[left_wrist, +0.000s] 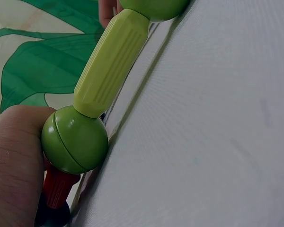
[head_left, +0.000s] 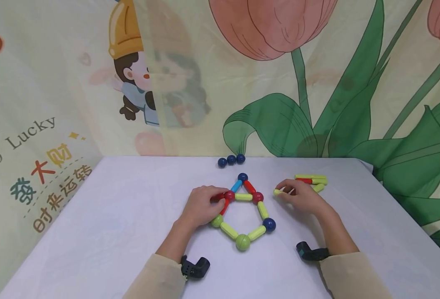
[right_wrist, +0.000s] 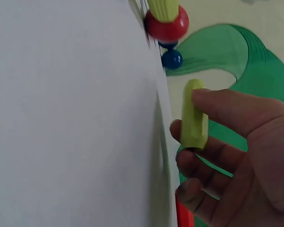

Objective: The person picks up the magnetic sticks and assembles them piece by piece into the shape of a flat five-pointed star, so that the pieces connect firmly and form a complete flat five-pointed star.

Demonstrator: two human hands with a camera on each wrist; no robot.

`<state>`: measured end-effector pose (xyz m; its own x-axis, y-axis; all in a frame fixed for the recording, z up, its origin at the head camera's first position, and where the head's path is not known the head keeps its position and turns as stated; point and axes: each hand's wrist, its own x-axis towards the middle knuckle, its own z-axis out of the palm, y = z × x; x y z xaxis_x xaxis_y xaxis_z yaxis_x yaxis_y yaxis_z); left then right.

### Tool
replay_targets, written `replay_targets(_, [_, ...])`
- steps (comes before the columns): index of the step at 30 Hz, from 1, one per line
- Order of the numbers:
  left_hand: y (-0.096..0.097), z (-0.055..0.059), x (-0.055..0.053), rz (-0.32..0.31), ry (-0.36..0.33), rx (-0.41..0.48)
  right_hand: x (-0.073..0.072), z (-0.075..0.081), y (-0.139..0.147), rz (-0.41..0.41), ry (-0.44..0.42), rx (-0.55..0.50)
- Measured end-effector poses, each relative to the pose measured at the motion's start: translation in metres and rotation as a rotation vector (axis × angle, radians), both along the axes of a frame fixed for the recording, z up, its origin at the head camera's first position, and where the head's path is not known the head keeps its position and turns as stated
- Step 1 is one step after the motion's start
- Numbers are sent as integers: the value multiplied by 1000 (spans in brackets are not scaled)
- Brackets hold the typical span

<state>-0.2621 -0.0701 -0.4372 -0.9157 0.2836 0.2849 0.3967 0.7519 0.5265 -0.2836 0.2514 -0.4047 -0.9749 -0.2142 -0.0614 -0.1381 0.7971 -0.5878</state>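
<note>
Ball-and-stick pieces form a pentagon-like ring with a triangle on top, lying on the table. My left hand [head_left: 202, 204] curls around a red stick [left_wrist: 58, 188] beside the upper-left red ball [head_left: 229, 196]. A dark ball [left_wrist: 55, 215] shows at that stick's end in the left wrist view, hidden by the hand in the head view. The ring's left green ball [head_left: 217, 221] sits just below the hand. To the right of the ring, my right hand [head_left: 300, 196] pinches a yellow-green stick [right_wrist: 194, 116] between thumb and fingers, apart from the structure.
Three dark blue balls [head_left: 231, 160] stand in a row near the table's back edge. Loose yellow-green sticks [head_left: 311, 177] and a red stick [head_left: 304, 181] lie beyond the right hand. A printed curtain [head_left: 190, 74] hangs behind the white table [head_left: 104, 232].
</note>
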Motion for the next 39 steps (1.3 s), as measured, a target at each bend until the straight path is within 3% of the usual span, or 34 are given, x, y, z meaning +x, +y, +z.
replay_targets(9, [0, -3, -1, 8, -7, 8, 2, 0, -22, 55, -90, 13])
replay_targets(39, [-1, -3, -2, -14, 8, 19, 5, 1, -22, 72, -93, 33])
